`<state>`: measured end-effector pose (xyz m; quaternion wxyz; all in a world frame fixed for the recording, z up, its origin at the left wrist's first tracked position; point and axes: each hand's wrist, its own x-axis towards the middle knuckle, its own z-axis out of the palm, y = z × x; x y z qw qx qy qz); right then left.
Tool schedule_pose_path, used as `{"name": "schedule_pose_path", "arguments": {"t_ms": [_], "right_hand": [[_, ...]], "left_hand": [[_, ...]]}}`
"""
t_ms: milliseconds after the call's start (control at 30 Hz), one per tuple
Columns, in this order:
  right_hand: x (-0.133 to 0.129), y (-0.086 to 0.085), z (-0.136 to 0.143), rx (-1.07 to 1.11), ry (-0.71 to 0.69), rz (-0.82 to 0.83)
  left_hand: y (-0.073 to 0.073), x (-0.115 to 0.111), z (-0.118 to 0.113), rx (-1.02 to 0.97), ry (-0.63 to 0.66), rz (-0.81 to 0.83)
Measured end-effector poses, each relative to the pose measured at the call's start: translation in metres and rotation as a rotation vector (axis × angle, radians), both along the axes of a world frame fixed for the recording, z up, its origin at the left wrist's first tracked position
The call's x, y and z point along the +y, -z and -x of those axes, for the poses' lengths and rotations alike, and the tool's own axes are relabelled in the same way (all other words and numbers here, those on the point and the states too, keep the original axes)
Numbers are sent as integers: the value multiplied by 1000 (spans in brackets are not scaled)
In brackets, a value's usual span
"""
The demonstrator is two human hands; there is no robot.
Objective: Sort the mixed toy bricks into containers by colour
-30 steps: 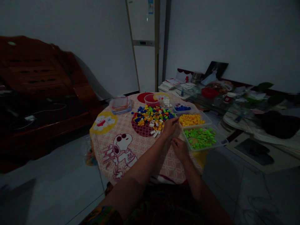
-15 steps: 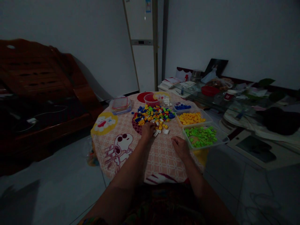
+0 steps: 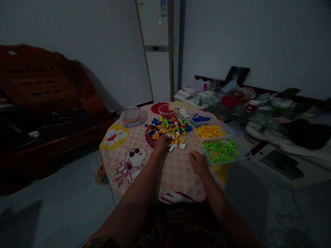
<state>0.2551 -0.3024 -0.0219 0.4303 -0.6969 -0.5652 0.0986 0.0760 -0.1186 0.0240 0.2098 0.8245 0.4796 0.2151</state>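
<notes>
A heap of mixed toy building bricks (image 3: 168,125) in blue, yellow, green, red and white lies mid-table. At its near left edge is my left hand (image 3: 162,143), fingers curled in among white and yellow bricks; whatever they pinch is hidden. My right hand (image 3: 199,162) rests on the cloth left of the green-brick tray, fingers curled closed, contents not visible. Some white bricks (image 3: 182,146) lie loose between the hands. To the right, clear trays hold sorted green bricks (image 3: 223,151), yellow bricks (image 3: 210,131) and blue bricks (image 3: 200,118).
A patterned cloth (image 3: 176,175) covers the round table. Toward the back stand a round clear tub (image 3: 167,111), a small pile of white bricks (image 3: 183,113) and stacked lidded containers (image 3: 133,117). A wooden bench (image 3: 46,93) is left; a cluttered glass shelf (image 3: 238,110) is right.
Both hands stay almost in place, with the left still at the heap's near edge. The whole view shifts very slightly.
</notes>
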Motion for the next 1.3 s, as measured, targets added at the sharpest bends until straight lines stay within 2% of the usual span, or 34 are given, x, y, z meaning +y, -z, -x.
{"name": "schedule_pose_path", "arguments": {"t_ms": [100, 200, 300, 400, 467, 567, 633, 700, 767, 833, 933, 1067, 1167, 1300], "right_hand": [[0, 0, 0, -13, -11, -11], [0, -1, 0, -10, -13, -9], [-1, -2, 1, 3, -12, -4], [-2, -4, 1, 7, -26, -7], [-2, -5, 2, 2, -24, -11], [-1, -5, 2, -5, -13, -14], [-1, -5, 2, 1, -16, -11], [-1, -6, 2, 12, -23, 2], [-1, -7, 1, 22, -27, 17], [-1, -7, 1, 26, -27, 22], [-2, -6, 1, 24, -22, 8], [2, -7, 1, 45, 19, 24], [16, -17, 3, 42, 77, 31], [46, -42, 6, -109, 154, 31]], "left_hand": [[2, 1, -5, -100, -51, 9], [1, -1, -24, -280, -59, 41], [-4, -7, -57, -456, 10, 146], [-11, -15, -93, -548, 89, 255], [-16, -20, -113, -597, 173, 250], [-23, -23, -129, -675, 296, 184], [-25, -21, -129, -696, 339, 153], [-26, -15, -117, -687, 324, 142], [-26, -4, -94, -650, 258, 120], [-24, 9, -61, -605, 107, 39], [-17, 25, -1, -496, -209, -98], [7, 28, 70, -432, -510, -169], [25, 22, 95, -392, -606, -122], [32, 19, 98, -326, -561, -98]]}}
